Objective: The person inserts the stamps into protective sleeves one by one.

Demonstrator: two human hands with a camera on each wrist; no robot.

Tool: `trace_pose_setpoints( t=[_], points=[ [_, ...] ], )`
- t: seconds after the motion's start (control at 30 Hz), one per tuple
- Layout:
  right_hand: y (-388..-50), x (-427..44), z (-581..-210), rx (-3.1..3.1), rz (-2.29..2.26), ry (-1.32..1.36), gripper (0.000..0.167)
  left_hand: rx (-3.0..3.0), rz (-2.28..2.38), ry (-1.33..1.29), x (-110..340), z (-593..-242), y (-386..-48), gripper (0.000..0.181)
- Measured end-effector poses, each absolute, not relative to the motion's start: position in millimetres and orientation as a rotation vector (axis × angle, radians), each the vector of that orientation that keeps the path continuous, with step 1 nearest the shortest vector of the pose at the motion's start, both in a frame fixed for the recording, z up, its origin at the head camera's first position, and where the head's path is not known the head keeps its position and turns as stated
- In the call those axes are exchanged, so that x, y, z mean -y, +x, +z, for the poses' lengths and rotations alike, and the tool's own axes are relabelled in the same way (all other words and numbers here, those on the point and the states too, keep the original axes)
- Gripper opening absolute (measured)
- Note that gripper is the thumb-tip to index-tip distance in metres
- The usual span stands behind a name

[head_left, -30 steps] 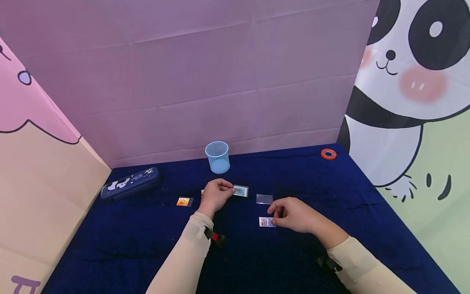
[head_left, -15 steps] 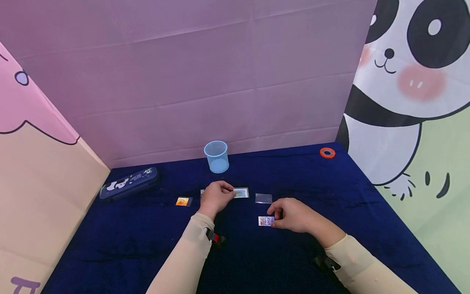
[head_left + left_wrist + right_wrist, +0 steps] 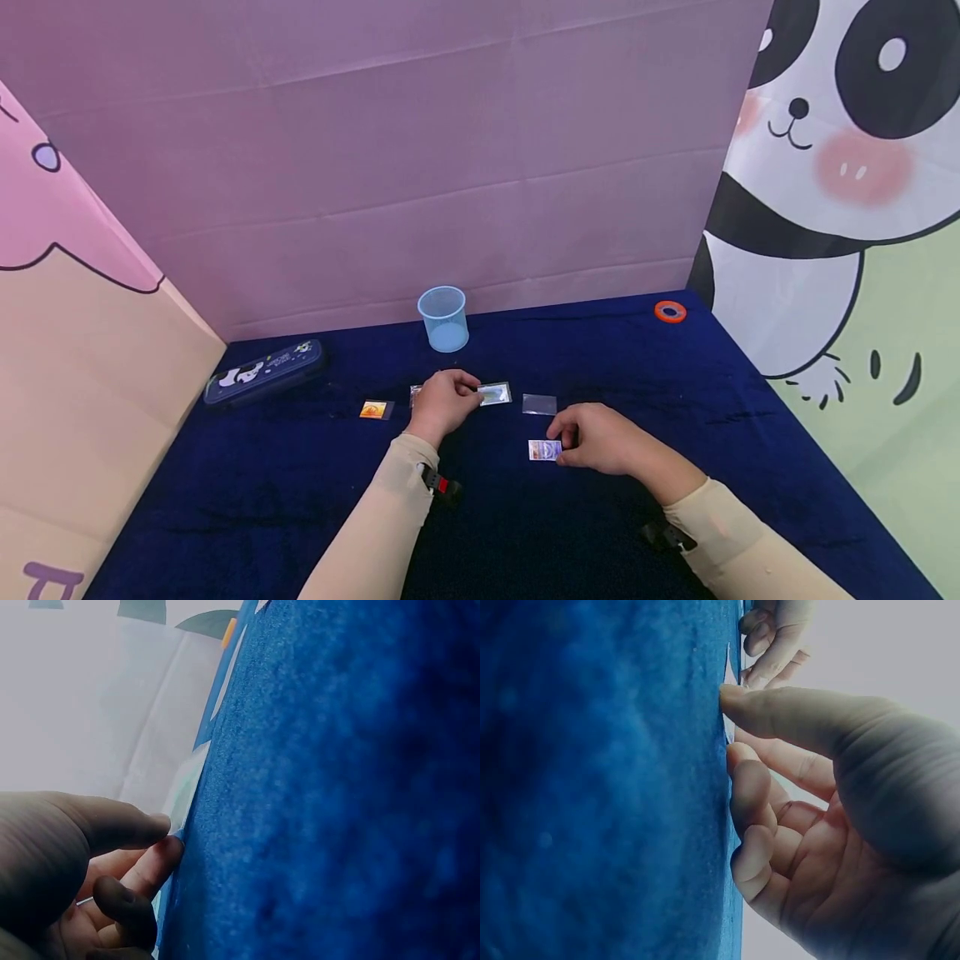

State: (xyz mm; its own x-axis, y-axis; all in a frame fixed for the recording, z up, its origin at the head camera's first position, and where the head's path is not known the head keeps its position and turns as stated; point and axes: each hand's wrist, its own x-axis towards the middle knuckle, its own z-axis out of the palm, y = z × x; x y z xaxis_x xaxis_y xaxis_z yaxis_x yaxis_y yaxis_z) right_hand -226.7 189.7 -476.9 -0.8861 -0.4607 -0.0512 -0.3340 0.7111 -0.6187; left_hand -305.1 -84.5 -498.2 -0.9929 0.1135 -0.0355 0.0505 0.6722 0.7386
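Note:
In the head view my left hand pinches a green-blue card in a clear sleeve between thumb and finger. The left wrist view shows this sleeved card close to the cloth. Another card is mostly hidden behind that hand. My right hand holds a small purple-white card at its right edge, with thumb and index finger at the corners. This card lies nearly flat on the cloth. Just above it lies a clear card sleeve. An orange card lies partly in a sleeve to the left.
Dark blue cloth covers the table. A dark blue pencil case lies at the left. A light blue mesh bin stands at the back, and an orange roll of tape lies at the back right.
The sleeved card in my left hand has shifted slightly right and tilted a little. My right hand and its card have stayed nearly still.

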Motion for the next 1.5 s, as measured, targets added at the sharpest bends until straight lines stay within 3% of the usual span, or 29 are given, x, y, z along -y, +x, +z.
trace_pose_setpoints(
  t=[0.7,1.23,1.5],
  points=[
    [-228.1,-201.4,-473.1,-2.616,-1.040,-0.680,0.014,-2.772,1.278,0.259,85.9,-489.8,-301.0,0.018],
    [-228.7,-274.0,-462.3,-2.680,-1.372,-0.551,0.005,-2.781,1.189,0.516,76.8,-468.0,-294.2,0.028],
    [-234.4,-292.0,-470.3,-2.688,-1.576,-0.356,0.018,-2.814,1.134,0.689,49.1,-473.1,-292.3,0.027]
  ],
)
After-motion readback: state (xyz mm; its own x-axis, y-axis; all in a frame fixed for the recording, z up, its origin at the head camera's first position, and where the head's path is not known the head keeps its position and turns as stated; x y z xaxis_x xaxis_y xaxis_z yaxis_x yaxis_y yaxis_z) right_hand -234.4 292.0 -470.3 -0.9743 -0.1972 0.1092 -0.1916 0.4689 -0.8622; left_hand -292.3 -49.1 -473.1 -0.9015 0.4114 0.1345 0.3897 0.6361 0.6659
